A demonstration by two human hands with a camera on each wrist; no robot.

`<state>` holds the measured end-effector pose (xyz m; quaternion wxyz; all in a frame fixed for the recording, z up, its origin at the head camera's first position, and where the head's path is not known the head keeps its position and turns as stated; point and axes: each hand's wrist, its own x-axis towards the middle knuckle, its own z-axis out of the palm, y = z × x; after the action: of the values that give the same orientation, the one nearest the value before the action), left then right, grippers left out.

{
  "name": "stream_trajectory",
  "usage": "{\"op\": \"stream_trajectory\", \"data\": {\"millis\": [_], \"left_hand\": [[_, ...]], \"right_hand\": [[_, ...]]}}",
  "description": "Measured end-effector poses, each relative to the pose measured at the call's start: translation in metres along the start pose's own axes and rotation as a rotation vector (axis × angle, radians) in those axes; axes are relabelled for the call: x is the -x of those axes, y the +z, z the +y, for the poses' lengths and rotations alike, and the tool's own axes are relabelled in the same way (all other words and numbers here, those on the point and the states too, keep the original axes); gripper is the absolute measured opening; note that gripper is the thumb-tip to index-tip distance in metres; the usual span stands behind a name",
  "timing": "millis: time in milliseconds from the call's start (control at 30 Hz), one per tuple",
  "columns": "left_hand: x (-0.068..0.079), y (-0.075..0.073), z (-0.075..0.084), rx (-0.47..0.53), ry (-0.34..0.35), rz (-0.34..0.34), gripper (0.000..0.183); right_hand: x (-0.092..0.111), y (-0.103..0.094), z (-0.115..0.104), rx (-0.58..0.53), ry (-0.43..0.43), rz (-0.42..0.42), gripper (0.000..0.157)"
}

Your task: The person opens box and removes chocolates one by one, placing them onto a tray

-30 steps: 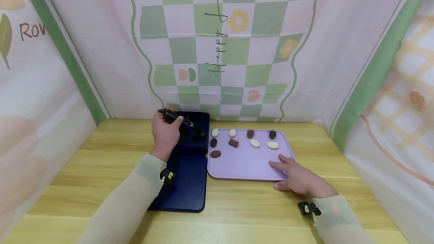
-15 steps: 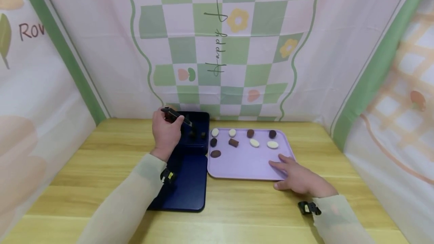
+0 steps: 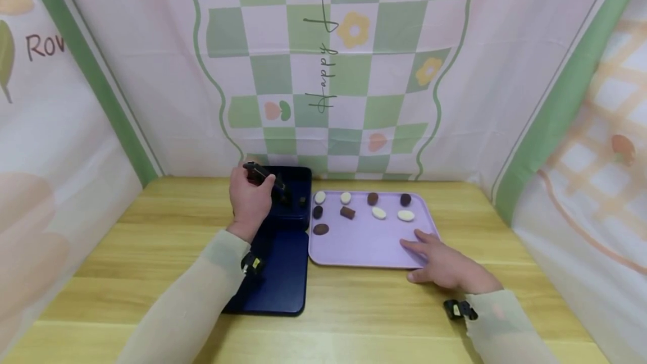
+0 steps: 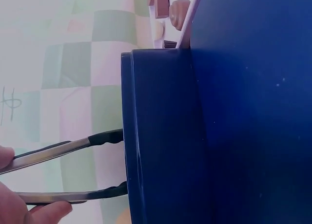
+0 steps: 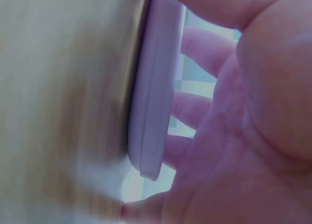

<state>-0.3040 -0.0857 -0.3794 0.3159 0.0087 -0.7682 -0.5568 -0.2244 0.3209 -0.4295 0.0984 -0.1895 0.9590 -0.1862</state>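
Observation:
My left hand (image 3: 250,198) grips a pair of tongs (image 4: 58,152) with metal arms and black tips, thumb on one arm and fingers on the other. The arms stand spread, and their tips dip behind the wall of the navy box (image 4: 165,126) in the left wrist view. Inside the box lies a small brown piece (image 3: 302,201), just right of the tips. My right hand (image 3: 445,263) rests with spread fingers on the near right corner of the lilac tray (image 3: 361,249). Several chocolates stand on that tray, among them a white oval (image 3: 406,215) and a brown block (image 3: 347,213).
A flat navy lid (image 3: 283,280) lies in front of the box, below my left forearm. The tray sits right beside the box on the wooden table (image 3: 364,313). A printed curtain (image 3: 354,100) hangs behind the table, with more cloth at both sides.
The tong tips have drawn left from the small brown piece, which stays in the box. My left hand has shifted slightly right and the tongs have turned. My right hand has stayed put.

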Motion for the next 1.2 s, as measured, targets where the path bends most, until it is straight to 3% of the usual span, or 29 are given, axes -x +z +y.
{"op": "stream_trajectory", "data": {"millis": [200, 333, 400, 633, 767, 933, 1200], "left_hand": [[-0.001, -0.002, -0.003, 0.004, 0.012, 0.007, 0.031], [-0.006, -0.005, -0.006, 0.029, -0.036, 0.038, 0.031], [-0.010, -0.008, -0.009, 0.084, -0.108, 0.074, 0.032], [-0.029, -0.022, -0.020, 0.377, -0.473, 0.205, 0.038], [-0.033, -0.030, -0.023, 0.439, -0.594, 0.228, 0.044], [-0.032, -0.033, -0.019, 0.494, -0.619, 0.218, 0.048], [-0.019, -0.025, 0.006, 0.544, -0.534, 0.141, 0.047]], "right_hand": [[0.000, -0.001, -0.002, -0.005, 0.011, -0.007, 0.079], [0.000, -0.003, -0.003, -0.005, 0.020, -0.020, 0.079], [0.000, -0.004, -0.003, -0.004, 0.022, -0.026, 0.079], [-0.001, -0.005, -0.003, -0.006, 0.027, -0.031, 0.079], [0.000, -0.005, -0.003, 0.000, 0.020, -0.025, 0.080], [0.001, -0.005, -0.004, -0.002, 0.017, -0.023, 0.080], [0.001, -0.003, -0.002, 0.004, 0.012, -0.022, 0.079]]}}
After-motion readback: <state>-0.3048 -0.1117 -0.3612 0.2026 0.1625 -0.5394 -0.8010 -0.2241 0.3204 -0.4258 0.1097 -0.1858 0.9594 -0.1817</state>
